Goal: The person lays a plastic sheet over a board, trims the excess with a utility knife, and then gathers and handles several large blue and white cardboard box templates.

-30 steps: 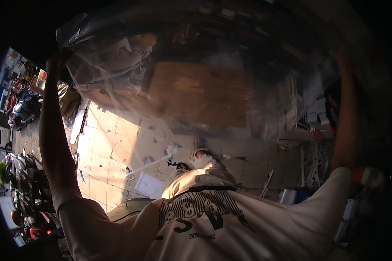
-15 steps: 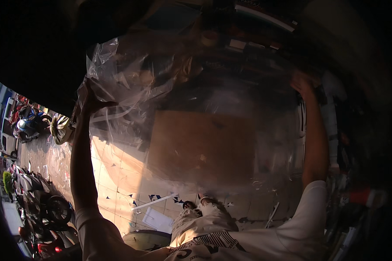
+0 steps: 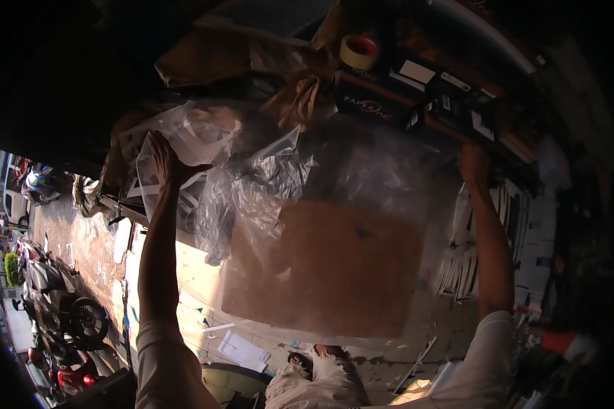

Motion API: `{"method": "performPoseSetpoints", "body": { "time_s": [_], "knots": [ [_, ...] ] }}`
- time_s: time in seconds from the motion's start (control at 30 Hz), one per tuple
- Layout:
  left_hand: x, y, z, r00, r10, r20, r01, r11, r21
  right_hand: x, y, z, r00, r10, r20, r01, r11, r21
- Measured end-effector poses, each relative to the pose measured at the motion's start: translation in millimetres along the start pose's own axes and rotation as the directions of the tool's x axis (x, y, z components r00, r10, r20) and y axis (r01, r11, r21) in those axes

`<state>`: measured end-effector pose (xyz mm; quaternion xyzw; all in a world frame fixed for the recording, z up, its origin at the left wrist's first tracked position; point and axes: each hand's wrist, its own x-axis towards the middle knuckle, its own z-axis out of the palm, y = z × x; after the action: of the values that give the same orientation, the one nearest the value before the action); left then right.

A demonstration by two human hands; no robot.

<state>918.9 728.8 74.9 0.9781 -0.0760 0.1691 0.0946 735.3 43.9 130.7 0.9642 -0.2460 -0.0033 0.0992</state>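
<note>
Across the middle lies a clear plastic sheet point(image 3: 382, 177), smooth on the right and bunched in silvery folds on the left. Under or inside it, a brown rectangular board point(image 3: 334, 273) shows through; which of the two I cannot tell. My left hand point(image 3: 169, 162) is flat against the crumpled plastic at the left, its fingers stretched and the thumb held apart. At the far right corner, my right hand point(image 3: 473, 165) is in shade with its fingers curled closed. It seems to pinch the sheet's edge, though the fingertips are hard to see.
Dark boxes point(image 3: 375, 99) stand along the far side, a tape roll point(image 3: 359, 52) on top. Brown paper point(image 3: 205, 54) lies at the far left. White strips point(image 3: 460, 269) stack beneath my right arm. Scraps litter the tiled floor point(image 3: 252, 326). Motorcycles point(image 3: 68, 313) stand outside at left.
My left hand has shifted right and slightly nearer; my right hand has come nearer and closed. The plastic's folds now bunch toward the middle. The board and far boxes show more clearly.
</note>
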Motion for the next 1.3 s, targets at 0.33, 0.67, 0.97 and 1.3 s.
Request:
{"method": "performPoseSetpoints", "body": {
  "time_s": [0.33, 0.67, 0.97, 1.3],
  "knots": [
    [-47, 35, 52, 0.993, -0.058, -0.102, 0.037, 0.980, -0.194, 81, -1, 28, 0.893, 0.285, -0.348, -0.192, 0.941, 0.280],
    [-257, 159, 68, 0.897, -0.010, 0.442, 0.081, 0.987, -0.141, -70, -85, 8, 0.837, 0.199, -0.510, 0.177, 0.783, 0.596],
    [-232, 168, 79, 0.912, 0.021, 0.409, 0.019, 0.995, -0.094, -291, -135, 157, 0.995, 0.051, 0.081, -0.072, 0.953, 0.295],
    [-317, 130, 79, 0.932, -0.132, 0.339, 0.095, 0.988, 0.123, -328, -135, 150, 0.957, 0.248, 0.154, -0.283, 0.916, 0.284]
  ]
}}
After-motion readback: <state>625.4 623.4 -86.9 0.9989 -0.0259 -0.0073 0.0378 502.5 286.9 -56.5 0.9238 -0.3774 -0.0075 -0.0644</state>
